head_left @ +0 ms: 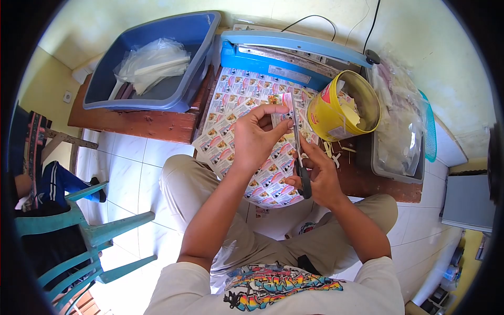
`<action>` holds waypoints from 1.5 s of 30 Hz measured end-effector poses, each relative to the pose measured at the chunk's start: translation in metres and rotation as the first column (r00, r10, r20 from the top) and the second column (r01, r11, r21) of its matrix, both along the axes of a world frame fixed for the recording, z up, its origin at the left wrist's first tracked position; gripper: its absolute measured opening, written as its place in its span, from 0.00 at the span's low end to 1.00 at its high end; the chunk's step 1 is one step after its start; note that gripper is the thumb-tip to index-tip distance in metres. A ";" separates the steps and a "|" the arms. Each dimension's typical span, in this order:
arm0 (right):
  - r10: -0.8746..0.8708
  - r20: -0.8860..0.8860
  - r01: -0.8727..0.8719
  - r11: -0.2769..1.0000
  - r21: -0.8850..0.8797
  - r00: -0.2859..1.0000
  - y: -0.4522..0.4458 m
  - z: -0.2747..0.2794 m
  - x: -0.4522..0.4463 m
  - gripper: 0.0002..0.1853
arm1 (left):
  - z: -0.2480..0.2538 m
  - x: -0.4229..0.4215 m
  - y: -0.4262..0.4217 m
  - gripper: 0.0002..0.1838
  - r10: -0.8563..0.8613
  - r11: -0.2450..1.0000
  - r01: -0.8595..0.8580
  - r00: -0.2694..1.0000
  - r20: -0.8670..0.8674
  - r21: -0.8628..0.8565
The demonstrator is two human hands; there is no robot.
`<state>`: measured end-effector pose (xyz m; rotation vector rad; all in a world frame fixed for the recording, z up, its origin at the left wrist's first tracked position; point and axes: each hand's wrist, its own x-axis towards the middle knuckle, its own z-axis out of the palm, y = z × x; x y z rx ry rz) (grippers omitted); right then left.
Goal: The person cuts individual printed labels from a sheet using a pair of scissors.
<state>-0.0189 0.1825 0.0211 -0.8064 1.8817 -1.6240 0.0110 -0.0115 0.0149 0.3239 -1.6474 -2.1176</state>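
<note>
Between its thumb and fingers, my left hand (261, 131) pinches a small printed label (276, 101). My right hand (321, 176) is closed around the black handles of the scissors (297, 142), whose blades point away from me. Those blades lie along the right edge of the label; whether they are parted is hard to make out. Beneath both hands spread printed label sheets (231, 97) with a repeated picture pattern, hanging over the bench's near edge. Just right of the scissors stands a yellow bucket (321, 116), tilted, with pale paper scraps inside.
A blue paper cutter (273, 65) with a long arm sits behind the sheets. At left, a blue tub (181, 97) holds clear plastic bags (152, 63). A grey tray of plastic bags (396, 142) is at right. Green chairs (94, 231) stand at lower left, with a person's leg beyond.
</note>
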 end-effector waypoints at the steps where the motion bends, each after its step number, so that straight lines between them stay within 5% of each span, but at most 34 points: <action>1: -0.002 0.016 0.002 1.000 -0.009 1.000 0.000 0.000 0.000 0.54 | 0.000 0.000 0.000 0.15 0.000 1.000 0.000 1.000 -0.001 0.000; 45: 0.013 0.001 -0.013 1.000 -0.013 1.000 0.001 0.002 -0.003 0.54 | -0.001 0.001 -0.001 0.15 -0.025 1.000 0.025 1.000 0.004 0.011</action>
